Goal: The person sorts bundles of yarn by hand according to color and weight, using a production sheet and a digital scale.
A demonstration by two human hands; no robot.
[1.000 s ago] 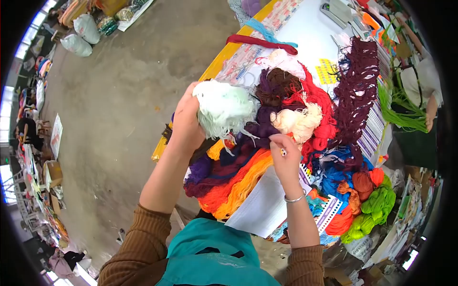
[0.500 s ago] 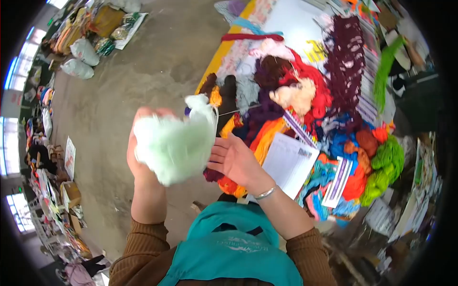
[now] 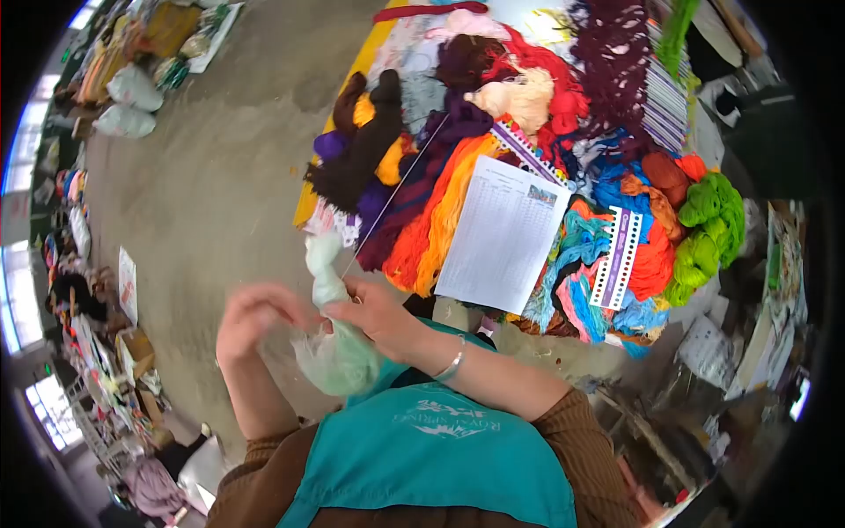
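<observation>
A pale green bundle of yarn (image 3: 339,359) hangs in front of the teal apron, with its whitish twisted upper part pointing toward the table. My right hand (image 3: 378,319) is closed around the middle of the bundle. Beside it on the left, my left hand (image 3: 261,319) is blurred, its fingers curved near the yarn; whether they hold a strand is not clear. A thin pale strand (image 3: 393,195) runs from the bundle up across the dark yarn on the table.
The table (image 3: 356,77) bears many coloured skeins, a printed sheet (image 3: 502,233) and a white-and-purple punched card (image 3: 616,257). Bright green yarn (image 3: 711,220) lies at its right. White bags (image 3: 132,88) sit on the floor at upper left.
The green yarn has moved down toward the apron and is now narrowed at its middle. My right hand has closed on it; my left hand has come off its side and moved lower.
</observation>
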